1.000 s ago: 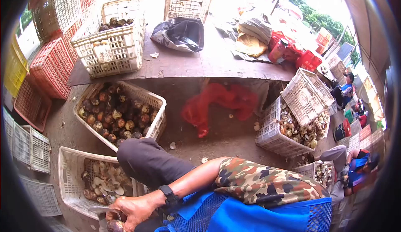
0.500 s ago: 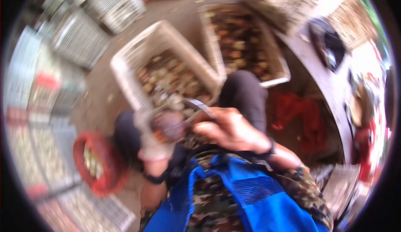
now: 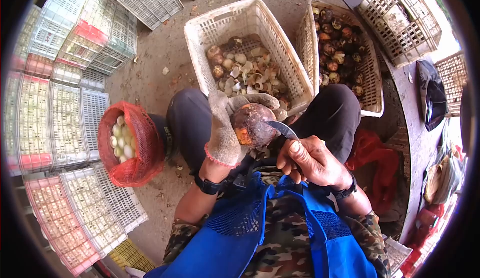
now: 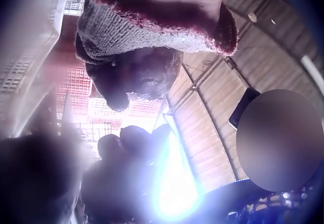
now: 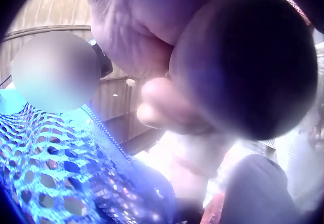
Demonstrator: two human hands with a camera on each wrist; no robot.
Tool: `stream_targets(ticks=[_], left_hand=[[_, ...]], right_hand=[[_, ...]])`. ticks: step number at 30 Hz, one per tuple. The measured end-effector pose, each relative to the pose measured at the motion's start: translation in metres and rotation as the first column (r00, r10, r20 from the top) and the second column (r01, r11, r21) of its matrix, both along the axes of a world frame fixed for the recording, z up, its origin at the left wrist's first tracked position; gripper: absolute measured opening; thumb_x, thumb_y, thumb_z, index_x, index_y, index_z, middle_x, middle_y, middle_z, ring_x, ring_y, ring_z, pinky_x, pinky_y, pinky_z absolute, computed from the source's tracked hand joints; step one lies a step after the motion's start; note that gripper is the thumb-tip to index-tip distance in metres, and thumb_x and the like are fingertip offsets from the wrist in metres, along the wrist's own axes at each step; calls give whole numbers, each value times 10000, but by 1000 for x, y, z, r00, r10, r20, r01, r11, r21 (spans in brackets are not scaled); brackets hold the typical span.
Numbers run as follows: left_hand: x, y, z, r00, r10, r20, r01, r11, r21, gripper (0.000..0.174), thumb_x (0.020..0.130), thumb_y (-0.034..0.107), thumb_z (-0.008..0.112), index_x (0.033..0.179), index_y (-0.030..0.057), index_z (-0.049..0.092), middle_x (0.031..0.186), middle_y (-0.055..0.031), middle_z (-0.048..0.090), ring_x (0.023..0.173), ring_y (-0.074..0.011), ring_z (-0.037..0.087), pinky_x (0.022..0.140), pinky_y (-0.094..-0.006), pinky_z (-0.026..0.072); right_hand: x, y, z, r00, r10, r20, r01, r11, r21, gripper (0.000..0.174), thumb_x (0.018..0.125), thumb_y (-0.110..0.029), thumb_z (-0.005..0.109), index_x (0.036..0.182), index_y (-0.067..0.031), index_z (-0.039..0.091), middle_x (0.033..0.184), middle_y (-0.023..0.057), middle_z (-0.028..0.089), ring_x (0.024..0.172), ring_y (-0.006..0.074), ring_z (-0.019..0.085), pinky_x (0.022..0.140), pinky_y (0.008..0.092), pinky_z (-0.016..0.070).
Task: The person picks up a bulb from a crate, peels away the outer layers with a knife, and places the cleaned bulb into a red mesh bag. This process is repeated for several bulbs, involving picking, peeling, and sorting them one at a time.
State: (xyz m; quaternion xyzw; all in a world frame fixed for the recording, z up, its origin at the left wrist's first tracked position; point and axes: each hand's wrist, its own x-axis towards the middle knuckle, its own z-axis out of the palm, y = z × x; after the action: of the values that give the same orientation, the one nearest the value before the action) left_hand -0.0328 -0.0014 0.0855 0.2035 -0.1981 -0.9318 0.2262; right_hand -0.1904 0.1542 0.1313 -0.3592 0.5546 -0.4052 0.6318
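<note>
My left hand, in a grey knit glove with a red cuff, grips a round dark-brown fruit or tuber above the lap. An orange patch shows on its lower left side. My bare right hand holds a curved knife with the thumb up at the base of the blade. The blade's tip overlaps the right side of the round brown piece. In the left wrist view the glove curls around a dark mass. Bent bare fingers appear in the right wrist view.
Ahead stands a white crate with pale peelings and a few brown pieces. A second crate beside it holds many unpeeled ones. To the left, a red mesh bag contains peeled white pieces; stacked crates line that side. A table borders the right.
The head view has swung from the table down to the lap. Both hands are now near its middle, and the knife's tip has come from apart to the round brown piece.
</note>
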Motion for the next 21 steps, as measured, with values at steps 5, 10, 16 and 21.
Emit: stream_targets(ticks=[5,10,16,21], left_hand=[[-4,2,4,998,17,62,-9,992,-123,895,943,738,299,1129,-75,625,923,-160,714,837,-274,720,800,-406,612],[-1,2,-1,997,48,59,-36,981,-192,940,923,783,298,1104,-75,636,920,-150,719,834,-264,726,788,-388,614],[5,-2,-9,982,-13,187,82,927,-366,979,881,829,335,1108,-76,634,948,-156,721,839,-259,724,790,-381,614],[4,0,-21,981,44,189,20,947,-322,1012,853,852,350,1139,-81,618,969,-177,719,847,-281,722,795,-411,613]], right_hand=[[1,0,-2,1000,11,-14,-10,999,41,602,1053,-510,400,902,10,662,687,26,617,556,90,581,538,249,491],[2,-5,0,998,41,-53,-38,997,67,619,1049,-520,402,870,10,667,671,35,626,539,94,589,533,255,494],[-6,-12,-7,971,210,-114,-197,973,116,670,1042,-545,401,826,18,693,654,57,645,523,116,618,495,246,500],[-1,-18,-10,982,187,-35,-178,968,176,637,1047,-533,408,800,-6,668,630,33,630,495,91,579,492,253,482]])
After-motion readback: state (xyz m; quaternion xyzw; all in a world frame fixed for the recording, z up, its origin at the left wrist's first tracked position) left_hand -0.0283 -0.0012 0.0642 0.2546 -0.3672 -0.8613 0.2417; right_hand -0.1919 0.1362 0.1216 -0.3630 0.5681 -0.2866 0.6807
